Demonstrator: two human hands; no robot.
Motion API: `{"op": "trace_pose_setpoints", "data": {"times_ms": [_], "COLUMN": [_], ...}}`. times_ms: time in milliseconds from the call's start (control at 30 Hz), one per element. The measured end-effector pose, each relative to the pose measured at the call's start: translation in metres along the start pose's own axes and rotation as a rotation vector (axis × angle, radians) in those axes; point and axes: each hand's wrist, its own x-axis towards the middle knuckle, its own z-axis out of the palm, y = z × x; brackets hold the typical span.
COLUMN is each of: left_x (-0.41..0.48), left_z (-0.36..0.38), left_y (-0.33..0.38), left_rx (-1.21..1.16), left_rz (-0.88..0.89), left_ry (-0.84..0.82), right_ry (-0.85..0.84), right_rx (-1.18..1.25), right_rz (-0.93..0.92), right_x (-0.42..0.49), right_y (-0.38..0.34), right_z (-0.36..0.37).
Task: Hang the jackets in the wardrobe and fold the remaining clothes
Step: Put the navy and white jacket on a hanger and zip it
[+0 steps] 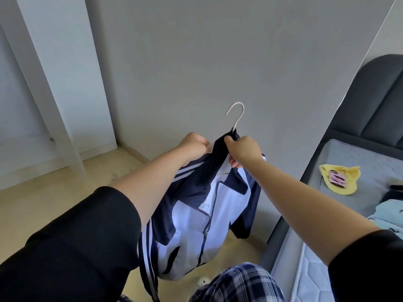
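Note:
A navy and white zip jacket (196,219) with white sleeve stripes hangs in front of me, in the air above the floor. A pale hanger (236,115) sits inside it, its hook poking up out of the collar. My left hand (195,146) grips the jacket's left shoulder. My right hand (243,151) pinches the navy collar just below the hook. The open wardrobe (65,88) stands at the left, its inside pale and bare where I can see it.
A grey wardrobe door panel (218,62) fills the view ahead. At the right a bed (357,158) with a dark headboard carries a yellow garment (340,178) and light blue clothes (390,214). Beige floor lies below.

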Motion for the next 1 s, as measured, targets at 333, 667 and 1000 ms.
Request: {"op": "trace_pose_setpoints", "data": {"times_ms": [333, 667, 1000], "left_x": [0.002, -0.002, -0.002], "left_z": [0.013, -0.012, -0.024], "left_y": [-0.007, -0.019, -0.01], "left_rx": [0.03, -0.127, -0.097], "left_rz": [-0.041, -0.202, 0.024], "left_ry": [0.029, 0.275, 0.018], "right_ry": [-0.263, -0.464, 0.206], "right_rx": [-0.186, 0.442, -0.229], "right_rz": [0.183, -0.123, -0.447], "right_x": [-0.007, -0.003, 0.019], "right_y": [0.004, 0.027, 0.05], "right_z": [0.0, -0.012, -0.004]}}
